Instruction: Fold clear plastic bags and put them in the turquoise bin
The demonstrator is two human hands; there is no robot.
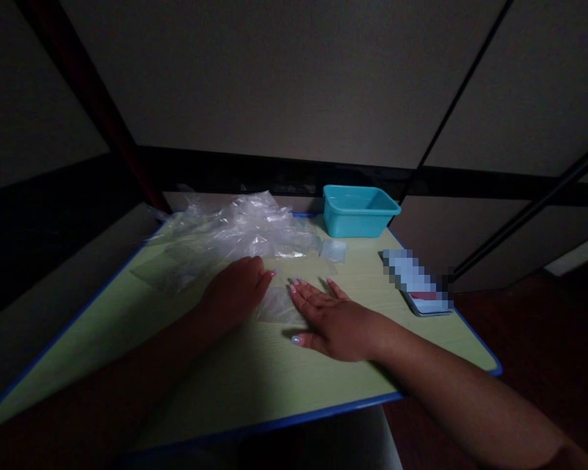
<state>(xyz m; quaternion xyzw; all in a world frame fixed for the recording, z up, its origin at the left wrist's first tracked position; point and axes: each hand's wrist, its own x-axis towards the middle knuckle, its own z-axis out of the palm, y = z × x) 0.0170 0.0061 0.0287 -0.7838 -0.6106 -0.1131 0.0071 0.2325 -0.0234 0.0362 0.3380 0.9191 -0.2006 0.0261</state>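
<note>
My right grip point(340, 326) is open, palm down, with fingers spread and the fingertips resting on the right part of a flat clear plastic piece point(277, 305). My left grip point(238, 284) is curled at that piece's left side, thumb near the bent forefinger; I cannot tell whether anything is pinched in it. The plastic piece lies on the table point(215, 398) between the two, and I judge the step in hand to be smoothing or steadying it. To my mind the next move calls for light, even pressure from the right and a sure hold on an edge by the left, since such thin film would probably slip or crease.

Just beyond sprawls a crumpled heap of clear plastic point(255, 225), with a small pale packet point(333, 250) at its right end. Behind the packet stands a teal tub point(357, 223), and a flat slab-like object point(416, 282) lies near the table's right edge.

The left fingertips are mostly hidden from me, the film's outline fades into the tabletop, pixel blocks cover much of the slab, the tub's floor is out of sight, and both forearms run out of frame
</note>
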